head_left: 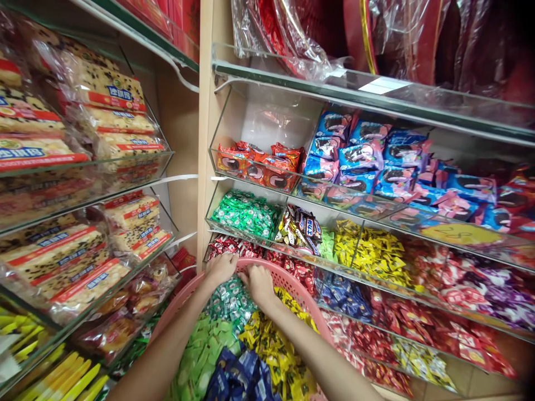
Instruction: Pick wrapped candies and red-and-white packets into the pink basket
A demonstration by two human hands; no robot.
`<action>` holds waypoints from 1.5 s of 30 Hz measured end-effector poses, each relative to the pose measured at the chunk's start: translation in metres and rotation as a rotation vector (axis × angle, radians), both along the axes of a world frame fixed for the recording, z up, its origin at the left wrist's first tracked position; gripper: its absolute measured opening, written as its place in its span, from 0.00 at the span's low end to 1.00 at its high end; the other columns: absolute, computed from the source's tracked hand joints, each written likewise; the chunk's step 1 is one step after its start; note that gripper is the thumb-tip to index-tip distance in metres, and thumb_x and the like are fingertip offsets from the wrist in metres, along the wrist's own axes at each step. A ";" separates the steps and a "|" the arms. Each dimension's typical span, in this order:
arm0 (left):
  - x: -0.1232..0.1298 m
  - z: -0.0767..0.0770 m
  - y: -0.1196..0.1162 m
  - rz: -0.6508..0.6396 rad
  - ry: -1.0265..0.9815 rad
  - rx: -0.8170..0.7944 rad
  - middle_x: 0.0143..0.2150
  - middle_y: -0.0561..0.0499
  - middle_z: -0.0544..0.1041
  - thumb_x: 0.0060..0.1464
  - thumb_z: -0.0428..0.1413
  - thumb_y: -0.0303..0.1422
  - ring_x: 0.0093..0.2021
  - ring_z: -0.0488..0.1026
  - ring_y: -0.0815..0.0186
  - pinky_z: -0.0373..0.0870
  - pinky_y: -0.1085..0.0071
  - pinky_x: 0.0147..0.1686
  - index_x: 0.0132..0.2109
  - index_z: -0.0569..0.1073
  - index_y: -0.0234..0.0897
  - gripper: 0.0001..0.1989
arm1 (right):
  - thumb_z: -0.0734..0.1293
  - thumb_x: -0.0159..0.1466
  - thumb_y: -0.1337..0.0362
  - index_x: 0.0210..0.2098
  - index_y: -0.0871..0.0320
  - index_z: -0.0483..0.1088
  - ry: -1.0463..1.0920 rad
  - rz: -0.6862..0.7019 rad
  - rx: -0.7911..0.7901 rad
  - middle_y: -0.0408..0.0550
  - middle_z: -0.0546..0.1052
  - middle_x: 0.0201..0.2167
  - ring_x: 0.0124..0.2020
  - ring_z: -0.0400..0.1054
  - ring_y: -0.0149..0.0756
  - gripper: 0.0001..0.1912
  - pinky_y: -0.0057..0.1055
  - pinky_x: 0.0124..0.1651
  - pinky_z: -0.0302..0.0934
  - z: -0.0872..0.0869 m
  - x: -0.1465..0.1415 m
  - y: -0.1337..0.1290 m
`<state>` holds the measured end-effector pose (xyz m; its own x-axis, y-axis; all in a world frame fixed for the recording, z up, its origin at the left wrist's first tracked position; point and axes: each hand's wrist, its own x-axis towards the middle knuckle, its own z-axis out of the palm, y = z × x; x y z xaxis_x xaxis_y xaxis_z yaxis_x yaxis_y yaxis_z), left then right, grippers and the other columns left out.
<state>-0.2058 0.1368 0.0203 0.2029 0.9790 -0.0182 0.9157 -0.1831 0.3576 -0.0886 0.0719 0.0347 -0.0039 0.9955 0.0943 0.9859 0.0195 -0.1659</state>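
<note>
A round pink plastic basket (307,298) with a perforated wall holds wrapped candies in separate patches. Clear-and-green wrapped candies (232,301) lie at its far side, with light green packets (209,345), dark blue packets (242,376) and yellow packets (288,356) nearer me. My left hand (221,269) is curled at the basket's far left rim and looks closed on it; its fingertips are partly hidden. Inside the far rim, just above the clear-and-green candies, my right hand (259,285) is closed with bent fingers. What it holds, if anything, is hidden.
Glass-fronted shelves (246,236) stand close beyond the basket, holding green-wrapped candies (246,214), yellow candies (371,250) and blue snack packs (361,153). Packaged pastries (112,100) fill the left shelves. Large red items in clear plastic (309,33) sit above.
</note>
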 end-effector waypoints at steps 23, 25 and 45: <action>-0.001 0.004 -0.001 0.010 -0.029 -0.014 0.41 0.45 0.76 0.55 0.32 0.47 0.42 0.71 0.56 0.63 0.62 0.40 0.39 0.73 0.42 0.27 | 0.54 0.60 0.74 0.35 0.64 0.72 -0.313 -0.104 0.328 0.60 0.70 0.38 0.41 0.61 0.43 0.15 0.36 0.39 0.54 0.096 0.001 0.095; -0.002 0.004 -0.001 0.009 -0.028 -0.015 0.40 0.45 0.76 0.55 0.32 0.47 0.42 0.71 0.55 0.64 0.62 0.39 0.39 0.73 0.42 0.28 | 0.54 0.60 0.74 0.35 0.64 0.72 -0.312 -0.108 0.319 0.60 0.71 0.37 0.41 0.61 0.43 0.15 0.36 0.38 0.54 0.096 0.001 0.096; 0.000 -0.001 0.004 0.029 0.002 -0.019 0.42 0.44 0.75 0.55 0.31 0.48 0.43 0.71 0.55 0.64 0.61 0.41 0.40 0.73 0.41 0.29 | 0.65 0.52 0.55 0.24 0.61 0.67 1.134 0.120 0.121 0.39 0.65 0.19 0.19 0.53 0.24 0.13 0.24 0.23 0.47 0.126 0.023 0.015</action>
